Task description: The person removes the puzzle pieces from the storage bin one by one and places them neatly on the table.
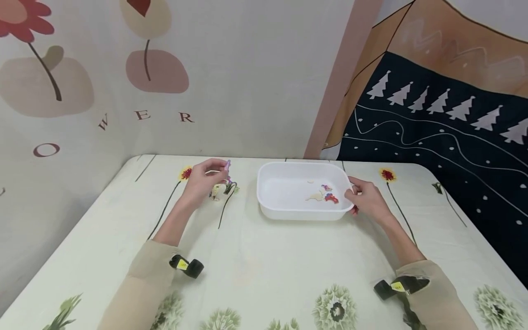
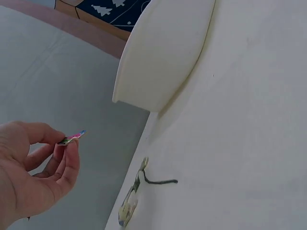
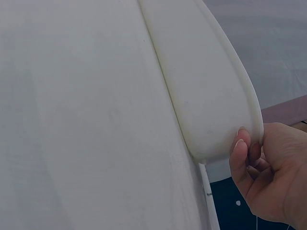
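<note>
Between its thumb and fingers, my left hand (image 1: 202,181) pinches a small, thin, flat piece (image 1: 228,167) above the far part of the table. It looks purple from the head and pink, green and blue in the left wrist view (image 2: 73,138). Just below that hand, small patterned pieces (image 1: 215,192) lie on the cloth; their kind is unclear. My right hand (image 1: 369,199) grips the right end of a white plastic tub (image 1: 305,214), thumb at the rim and fingers curled outside the wall. In the tub lie several small flat pieces, including a red-and-blue one (image 1: 331,198) and a pale one (image 1: 315,196).
A pale flower-printed cloth (image 1: 255,266) covers the table. Behind its far edge hangs a light curtain (image 1: 247,91) with printed flowers and letters. At the right is a dark cloth (image 1: 412,137) with white trees. Each sleeve carries a black wrist camera (image 1: 194,268).
</note>
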`<act>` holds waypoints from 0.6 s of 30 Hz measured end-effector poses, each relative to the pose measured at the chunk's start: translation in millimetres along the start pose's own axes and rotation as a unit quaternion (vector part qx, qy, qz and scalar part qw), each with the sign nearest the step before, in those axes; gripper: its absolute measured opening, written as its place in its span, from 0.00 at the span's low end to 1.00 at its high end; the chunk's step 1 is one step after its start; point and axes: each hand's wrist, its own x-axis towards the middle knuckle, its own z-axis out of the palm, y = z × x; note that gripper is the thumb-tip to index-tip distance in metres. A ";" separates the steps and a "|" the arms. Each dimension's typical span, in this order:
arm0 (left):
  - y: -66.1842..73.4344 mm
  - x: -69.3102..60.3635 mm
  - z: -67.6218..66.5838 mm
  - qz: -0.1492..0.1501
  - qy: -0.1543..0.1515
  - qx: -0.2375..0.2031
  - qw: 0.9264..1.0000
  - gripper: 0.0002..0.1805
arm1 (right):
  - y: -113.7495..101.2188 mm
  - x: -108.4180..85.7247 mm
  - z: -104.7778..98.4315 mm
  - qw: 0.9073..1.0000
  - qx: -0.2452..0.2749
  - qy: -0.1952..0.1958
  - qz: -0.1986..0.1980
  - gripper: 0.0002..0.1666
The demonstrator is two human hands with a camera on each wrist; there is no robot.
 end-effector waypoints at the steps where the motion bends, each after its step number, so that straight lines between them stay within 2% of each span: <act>1: -1.2 -0.6 -3.7 -0.002 0.002 0.002 1.000 0.18 | -0.1 0.2 0.2 1.000 0.000 -0.001 0.001 0.37; 6: -7.5 -4.2 -22.3 -0.017 0.022 0.015 0.999 0.19 | -0.2 0.4 0.7 1.000 0.000 -0.001 0.002 0.37; 18: -19.2 -13.6 -63.1 -0.073 0.053 0.039 0.995 0.21 | 0.4 -0.1 0.9 1.000 -0.002 0.002 -0.001 0.37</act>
